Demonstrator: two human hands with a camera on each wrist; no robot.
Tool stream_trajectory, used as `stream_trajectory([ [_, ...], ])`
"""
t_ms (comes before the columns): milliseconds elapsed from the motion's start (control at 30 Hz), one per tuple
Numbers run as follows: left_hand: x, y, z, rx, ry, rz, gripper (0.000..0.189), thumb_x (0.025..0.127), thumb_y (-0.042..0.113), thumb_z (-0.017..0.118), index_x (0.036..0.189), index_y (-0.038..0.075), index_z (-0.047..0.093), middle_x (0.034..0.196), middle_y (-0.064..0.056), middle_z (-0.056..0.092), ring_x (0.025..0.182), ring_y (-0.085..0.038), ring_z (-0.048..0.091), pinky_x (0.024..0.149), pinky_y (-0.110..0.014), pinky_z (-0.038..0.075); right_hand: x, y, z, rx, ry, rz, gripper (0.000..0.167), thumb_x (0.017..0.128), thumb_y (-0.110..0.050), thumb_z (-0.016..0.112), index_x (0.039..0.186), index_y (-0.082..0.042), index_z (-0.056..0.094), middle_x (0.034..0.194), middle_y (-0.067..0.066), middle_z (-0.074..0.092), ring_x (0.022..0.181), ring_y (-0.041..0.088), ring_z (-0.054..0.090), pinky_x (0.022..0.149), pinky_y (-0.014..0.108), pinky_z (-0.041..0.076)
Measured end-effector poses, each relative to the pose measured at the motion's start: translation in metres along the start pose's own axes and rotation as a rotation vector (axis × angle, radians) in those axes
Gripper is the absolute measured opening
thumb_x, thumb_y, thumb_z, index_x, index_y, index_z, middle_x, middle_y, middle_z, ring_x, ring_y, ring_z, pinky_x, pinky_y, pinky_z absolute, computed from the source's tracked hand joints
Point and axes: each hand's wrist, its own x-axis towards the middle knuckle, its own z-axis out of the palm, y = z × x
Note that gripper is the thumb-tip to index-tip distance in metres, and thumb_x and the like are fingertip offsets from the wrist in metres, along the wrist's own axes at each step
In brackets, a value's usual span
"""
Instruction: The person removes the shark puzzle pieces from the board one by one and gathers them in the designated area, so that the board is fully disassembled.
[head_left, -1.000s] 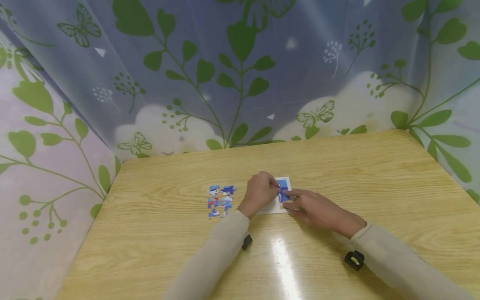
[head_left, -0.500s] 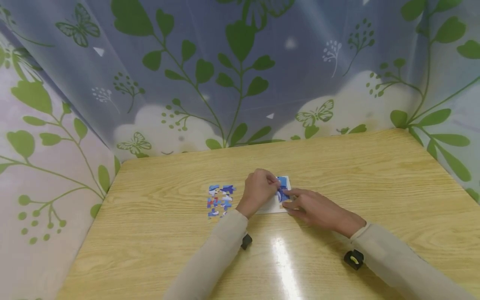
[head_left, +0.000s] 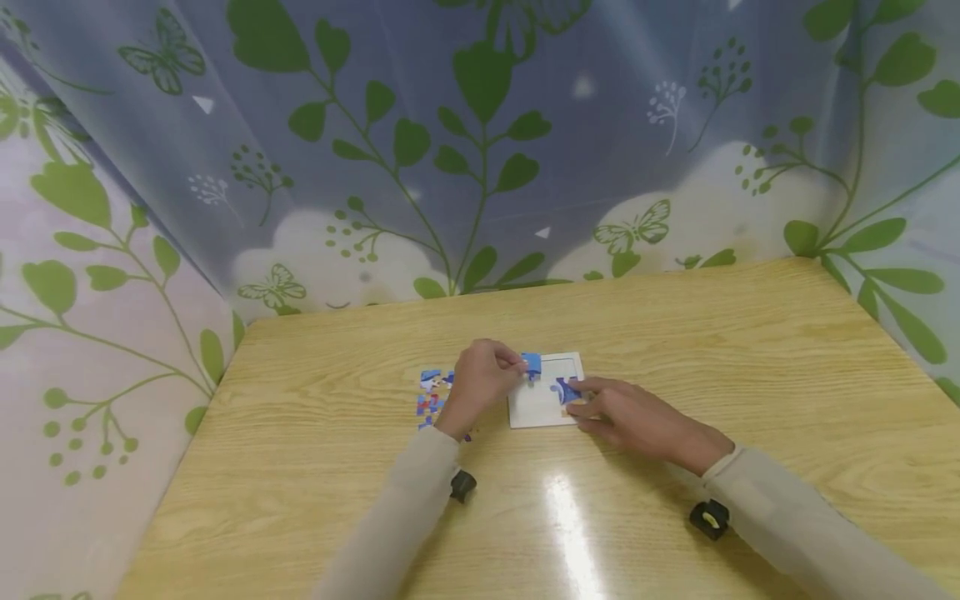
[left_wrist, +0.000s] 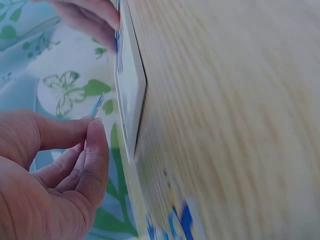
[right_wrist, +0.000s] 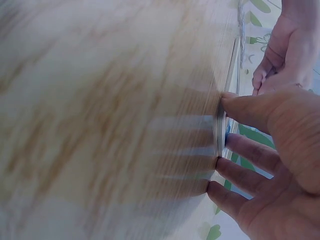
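Note:
My left hand [head_left: 483, 379] pinches a light blue jigsaw piece [head_left: 531, 365] between thumb and forefinger, over the upper left part of a white puzzle tray [head_left: 532, 408]. In the left wrist view that piece [left_wrist: 97, 104] appears edge-on at the fingertips, raised off the tray. Joined dark blue and white pieces [head_left: 567, 390] lie in the tray's right side. Over them reaches my right hand [head_left: 633, 417], its forefinger on the pieces and the thumb at the near right edge. The right wrist view has its extended fingers [right_wrist: 245, 177] touching the tray's edge.
Several loose jigsaw pieces [head_left: 429, 404] lie in a cluster left of the tray, partly hidden by my left hand and sleeve. The wooden table [head_left: 337, 500] ends at a patterned curtain [head_left: 420, 167] behind and at the sides.
My left hand has moved left from the tray's upper right, carrying the light blue piece away from the dark blue ones and uncovering the tray. The right hand has stayed in place.

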Motion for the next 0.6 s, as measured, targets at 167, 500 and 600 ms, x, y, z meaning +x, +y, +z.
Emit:
stream_trajectory([
  [167, -0.003, -0.011, -0.012, 0.019, 0.014, -0.046, 0.007, 0.090, 0.014, 0.075, 0.088, 0.007, 0.077, 0.087, -0.003, 0.073, 0.079, -0.018, 0.066, 0.071, -0.034, 0.056, -0.001, 0.001, 0.001, 0.001, 0.014, -0.015, 0.023, 0.093, -0.005, 0.073, 0.115, 0.001, 0.074, 0.136, 0.026, 0.060, 0.123, 0.041, 0.059, 0.096, 0.048, 0.053],
  [500, -0.013, -0.029, -0.030, 0.057, 0.029, -0.105, 0.007, 0.090, 0.013, 0.075, 0.089, 0.007, 0.076, 0.085, -0.003, 0.071, 0.076, -0.018, 0.064, 0.072, -0.036, 0.055, -0.001, 0.003, 0.003, -0.006, 0.013, -0.025, 0.024, 0.092, -0.005, 0.073, 0.115, 0.002, 0.074, 0.136, 0.026, 0.059, 0.123, 0.042, 0.059, 0.093, 0.046, 0.055],
  [600, -0.014, -0.033, -0.033, 0.087, 0.029, -0.113, 0.006, 0.090, 0.013, 0.075, 0.088, 0.007, 0.076, 0.083, -0.003, 0.070, 0.073, -0.017, 0.063, 0.069, -0.034, 0.055, 0.000, 0.004, 0.004, -0.010, 0.011, -0.029, 0.024, 0.092, -0.005, 0.073, 0.115, 0.002, 0.074, 0.136, 0.026, 0.059, 0.123, 0.041, 0.059, 0.093, 0.046, 0.054],
])
